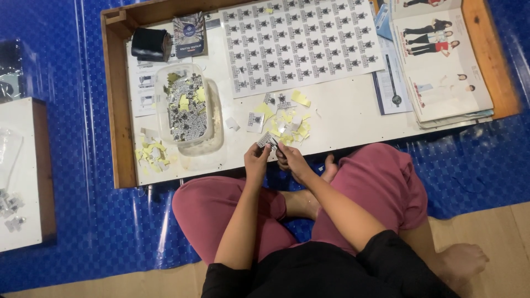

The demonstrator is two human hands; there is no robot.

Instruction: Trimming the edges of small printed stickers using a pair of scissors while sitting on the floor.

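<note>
Holding a small printed label (265, 140) pinched in its fingertips, the left hand (256, 160) is working just above the low table's near edge (232, 165), while the right hand (291, 160) is closing on the label's other side, its exact grip hidden. For a clean result, both hands should be keeping the piece taut and clear of the yellow scraps (287, 124), with finished pieces going to the clear tub (184, 105) at the left.
</note>
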